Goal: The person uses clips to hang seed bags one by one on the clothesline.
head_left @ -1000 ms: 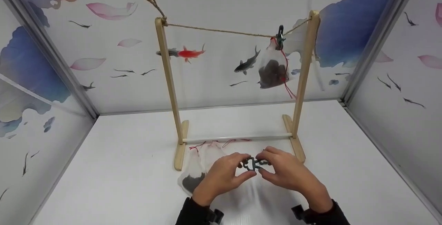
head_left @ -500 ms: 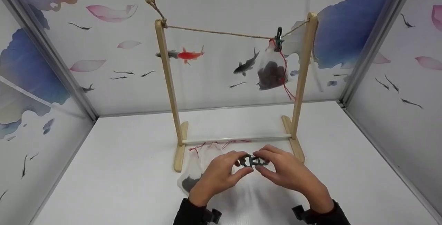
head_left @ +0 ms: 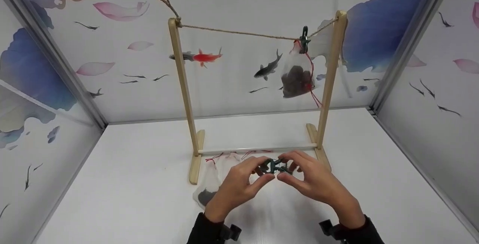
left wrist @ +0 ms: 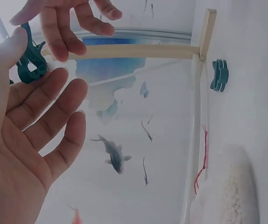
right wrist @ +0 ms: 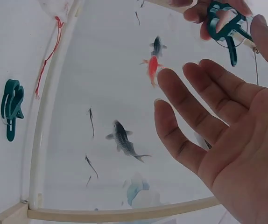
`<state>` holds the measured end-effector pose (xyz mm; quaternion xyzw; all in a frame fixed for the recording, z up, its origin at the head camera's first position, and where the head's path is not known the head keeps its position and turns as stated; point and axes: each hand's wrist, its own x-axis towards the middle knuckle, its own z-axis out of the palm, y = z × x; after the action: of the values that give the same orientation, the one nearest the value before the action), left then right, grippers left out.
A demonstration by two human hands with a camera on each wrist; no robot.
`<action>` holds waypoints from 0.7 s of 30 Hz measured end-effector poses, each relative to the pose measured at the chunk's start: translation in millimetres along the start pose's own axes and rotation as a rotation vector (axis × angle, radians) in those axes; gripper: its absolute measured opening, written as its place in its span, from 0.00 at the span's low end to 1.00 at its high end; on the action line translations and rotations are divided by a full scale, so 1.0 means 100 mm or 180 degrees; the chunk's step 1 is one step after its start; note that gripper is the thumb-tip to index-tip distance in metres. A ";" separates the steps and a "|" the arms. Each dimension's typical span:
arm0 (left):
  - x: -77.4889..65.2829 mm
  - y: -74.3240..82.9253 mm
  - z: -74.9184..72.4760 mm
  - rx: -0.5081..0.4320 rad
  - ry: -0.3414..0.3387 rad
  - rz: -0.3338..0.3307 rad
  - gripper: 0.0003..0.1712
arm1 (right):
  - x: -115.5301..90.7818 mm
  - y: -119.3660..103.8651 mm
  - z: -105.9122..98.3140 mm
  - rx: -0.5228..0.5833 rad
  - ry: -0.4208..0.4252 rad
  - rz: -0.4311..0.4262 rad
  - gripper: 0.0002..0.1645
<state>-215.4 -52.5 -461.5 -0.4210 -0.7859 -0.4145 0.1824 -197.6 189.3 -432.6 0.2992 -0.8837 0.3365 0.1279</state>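
Note:
A dark green plastic spring clip is held up between both hands over the table. My left hand pinches its jaw end between thumb and fingers. My right hand holds the handle end the same way, its thumb below and fingers above. In the right wrist view, the clip shows its two handles pointing toward the right thumb, while the other right fingers spread loosely. Beyond the hands, on the table, lies a second green clip; the hands hide it in the head view.
A wooden stand carries a twine line. From it hangs a mesh drawstring bag with dark contents, held by another clip. A bag with dark contents and a pale bag lie near the left foot.
Both hands have risen slightly in the head view with the clip between them, which has turned a little. The hanging bag and the stand are unchanged.

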 end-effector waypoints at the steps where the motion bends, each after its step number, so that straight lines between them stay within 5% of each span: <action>1: 0.00 0.01 0.00 -0.0044 -0.0002 -0.0010 0.22 | 0.00 0.00 0.00 0.0007 0.0031 -0.0029 0.21; 21: 0.02 0.11 0.08 -0.0293 0.0024 0.0132 0.18 | 0.01 0.01 -0.01 -0.0020 0.0482 -0.0592 0.15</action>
<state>-207.2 -42.0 -459.4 -0.4435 -0.7564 -0.4480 0.1744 -198.8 190.2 -432.4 0.3533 -0.8409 0.3421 0.2260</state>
